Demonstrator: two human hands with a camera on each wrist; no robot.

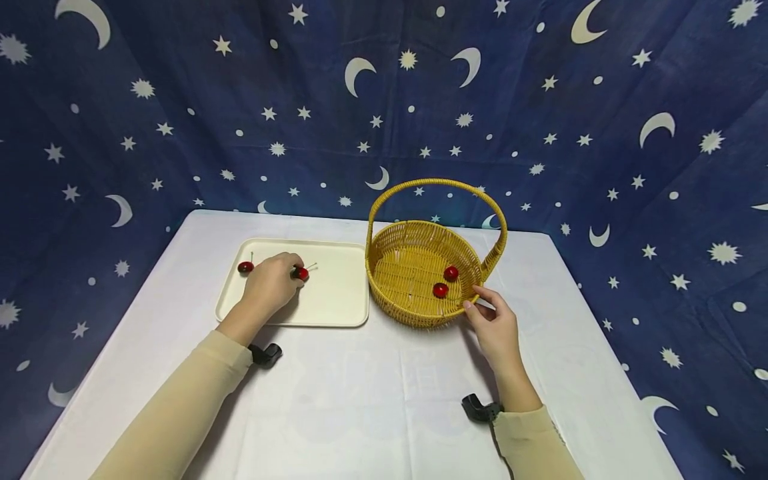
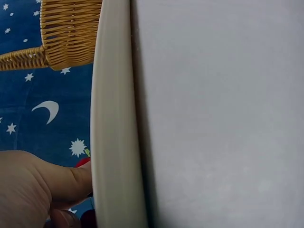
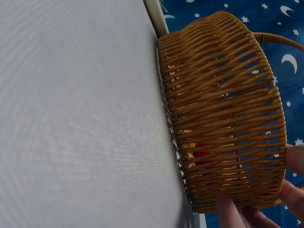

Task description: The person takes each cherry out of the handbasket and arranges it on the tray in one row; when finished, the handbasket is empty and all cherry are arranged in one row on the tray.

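Note:
Over the cream tray, my left hand pinches a red cherry whose thin stems point right. Another dark red cherry lies in the tray, left of that hand. In the left wrist view the thumb partly hides the cherry. To the right stands a yellow wicker basket with a tall arched handle. Inside it are two red cherries, a rear cherry and a nearer cherry. My right hand grips the basket's near right rim between thumb and fingers.
A white cloth covers the table under the tray and basket. Behind and at both sides hangs a dark blue curtain with moons and stars. The basket's handle arches high above its bowl, and the tray's right edge lies close beside the basket.

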